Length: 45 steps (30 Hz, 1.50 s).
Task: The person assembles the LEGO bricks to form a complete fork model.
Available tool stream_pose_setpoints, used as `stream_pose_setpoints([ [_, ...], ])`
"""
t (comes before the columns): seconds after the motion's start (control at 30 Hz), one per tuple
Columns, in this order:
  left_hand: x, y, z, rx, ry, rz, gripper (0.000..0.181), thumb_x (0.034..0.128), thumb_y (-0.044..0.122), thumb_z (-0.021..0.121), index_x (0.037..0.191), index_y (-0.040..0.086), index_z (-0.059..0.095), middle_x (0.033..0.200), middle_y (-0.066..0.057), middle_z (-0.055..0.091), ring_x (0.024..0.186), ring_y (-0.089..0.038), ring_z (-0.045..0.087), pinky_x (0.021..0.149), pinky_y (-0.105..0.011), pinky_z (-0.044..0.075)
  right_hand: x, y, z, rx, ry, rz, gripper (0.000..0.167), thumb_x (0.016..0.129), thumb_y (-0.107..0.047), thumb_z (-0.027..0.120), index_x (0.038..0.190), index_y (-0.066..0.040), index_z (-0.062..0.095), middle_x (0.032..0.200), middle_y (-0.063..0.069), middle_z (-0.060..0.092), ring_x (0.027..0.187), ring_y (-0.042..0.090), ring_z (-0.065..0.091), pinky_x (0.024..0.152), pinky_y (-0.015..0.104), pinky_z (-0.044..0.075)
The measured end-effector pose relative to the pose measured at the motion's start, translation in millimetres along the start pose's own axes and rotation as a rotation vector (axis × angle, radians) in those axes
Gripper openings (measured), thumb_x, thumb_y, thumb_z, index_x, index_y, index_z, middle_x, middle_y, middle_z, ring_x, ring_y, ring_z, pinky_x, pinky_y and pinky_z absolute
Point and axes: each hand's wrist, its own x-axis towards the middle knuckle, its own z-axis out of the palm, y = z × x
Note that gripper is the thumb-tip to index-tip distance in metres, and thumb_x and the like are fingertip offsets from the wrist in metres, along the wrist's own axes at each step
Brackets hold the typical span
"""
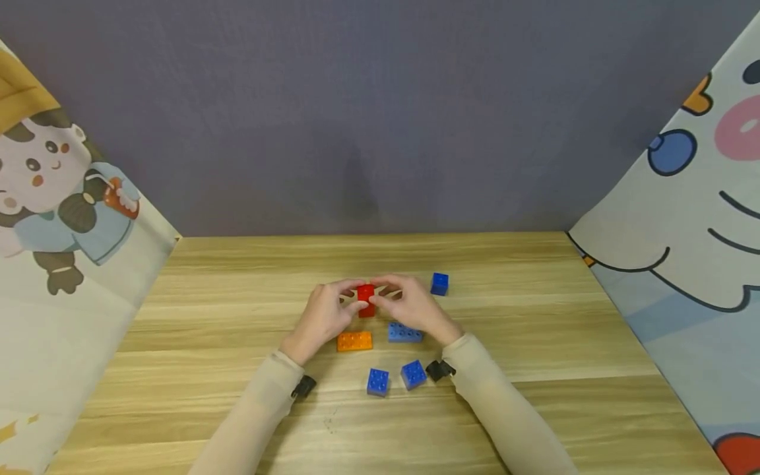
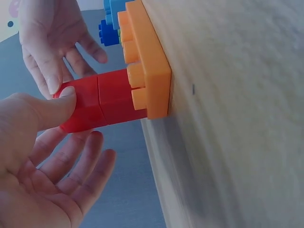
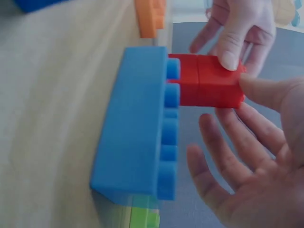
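Two red building bricks form an upright stack, one on the other, in the middle of the table. My left hand (image 1: 323, 311) pinches the upper red brick (image 2: 87, 107) from the left between thumb and fingers. From the right, my right hand (image 1: 413, 305) grips that same brick, its thumb near the top edge. The lower red brick (image 3: 184, 80) sits beneath, with no finger on it. Close in front of the stack lie an orange brick (image 1: 354, 341) and a light blue brick (image 1: 406, 332), both long and studded. The stack's base is partly hidden in the wrist views.
Two dark blue bricks (image 1: 377, 382) (image 1: 413, 374) lie nearer me, between the forearms. Another dark blue brick (image 1: 439, 284) stands beyond the right hand. A bit of green (image 3: 145, 217) shows past the light blue brick. A grey wall (image 1: 368, 119) closes the wooden table's far side.
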Motion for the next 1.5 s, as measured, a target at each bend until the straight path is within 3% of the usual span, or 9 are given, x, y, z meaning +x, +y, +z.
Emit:
stream_pose_setpoints([
  [0.2,0.0,-1.1,-0.4,0.027,-0.061,0.000,0.048,0.0962,0.013,0.081,0.142,0.009,0.067,0.129,-0.014,0.077,0.109,-0.031,0.076,0.095,-0.049,0.063,-1.1,1.9,5.0,0.000,0.031,0.000,0.038,0.103,-0.024,0.073,0.139,-0.011,0.070,0.138,0.009,0.073,0.108,0.023,0.076,0.095,0.044,0.064],
  [0.37,-0.6,-8.5,2.3,-0.032,-0.114,-0.019,0.054,0.0960,0.009,0.080,0.146,0.004,0.060,0.130,-0.018,0.074,0.110,-0.033,0.076,0.095,-0.045,0.064,-1.8,2.3,5.8,0.011,0.031,-0.003,0.039,0.103,-0.024,0.073,0.140,-0.011,0.070,0.136,0.009,0.074,0.107,0.022,0.076,0.095,0.043,0.064],
  [0.7,0.1,-13.9,0.7,-0.067,-0.111,-0.033,0.043,0.0954,0.007,0.080,0.136,0.002,0.067,0.123,-0.017,0.077,0.110,-0.033,0.076,0.095,-0.045,0.064,-1.3,1.4,-1.0,0.037,-0.016,-0.004,0.043,0.104,-0.025,0.072,0.143,-0.007,0.067,0.137,0.011,0.073,0.110,0.027,0.075,0.094,0.041,0.064],
  [1.03,0.4,-16.6,-3.4,-0.056,-0.106,-0.058,0.045,0.0956,0.010,0.080,0.137,0.001,0.066,0.125,-0.018,0.077,0.112,-0.034,0.075,0.097,-0.047,0.063,-9.9,8.7,-16.8,0.022,0.058,-0.027,0.039,0.104,-0.029,0.072,0.136,-0.008,0.072,0.132,0.007,0.076,0.109,0.023,0.074,0.092,0.043,0.064],
  [1.5,-15.0,-40.2,-34.6,-0.067,-0.058,-0.087,0.048,0.0954,0.010,0.080,0.139,-0.001,0.064,0.125,-0.021,0.076,0.111,-0.035,0.076,0.096,-0.047,0.064,-28.5,27.3,-28.9,0.010,0.064,0.048,0.038,0.103,-0.027,0.072,0.136,-0.007,0.071,0.131,0.008,0.075,0.111,0.024,0.072,0.096,0.048,0.061],
])
